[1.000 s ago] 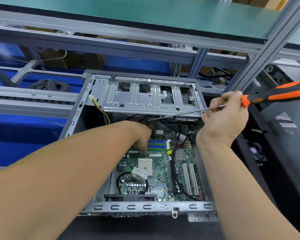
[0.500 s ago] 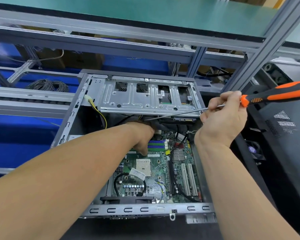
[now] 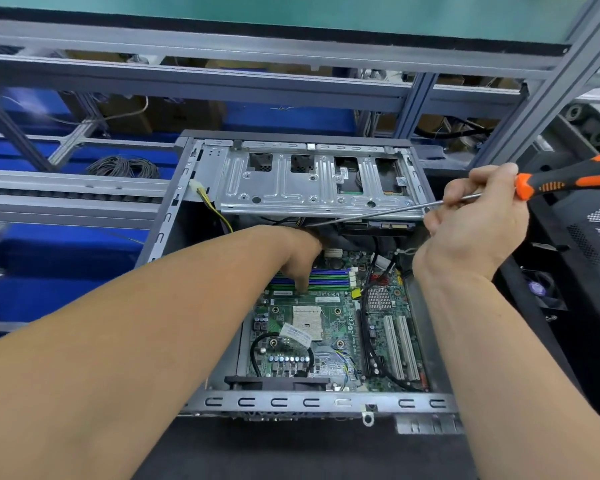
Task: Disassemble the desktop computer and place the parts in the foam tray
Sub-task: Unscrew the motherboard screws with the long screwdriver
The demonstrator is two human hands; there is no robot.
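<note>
Case: the open desktop computer case (image 3: pixel 174 216) lay beneath both forearms, its near rail just below the wrists.
Left hand: the left hand (image 3: pixel 300 252) reached under the drive cage (image 3: pixel 312 181), thumb pointing down at the memory slots (image 3: pixel 326 278); its fingers were hidden, so its hold could not be told.
Right hand: the right hand (image 3: pixel 475 220) curled around the screwdriver (image 3: pixel 565 180), whose shaft ran toward the left hand.
Motherboard: the motherboard (image 3: pixel 333 327) sat between the forearms.

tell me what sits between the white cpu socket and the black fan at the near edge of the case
In the head view, a white barcode sticker, a looping black cable and a row of capacitors lie between them on the motherboard.
</note>
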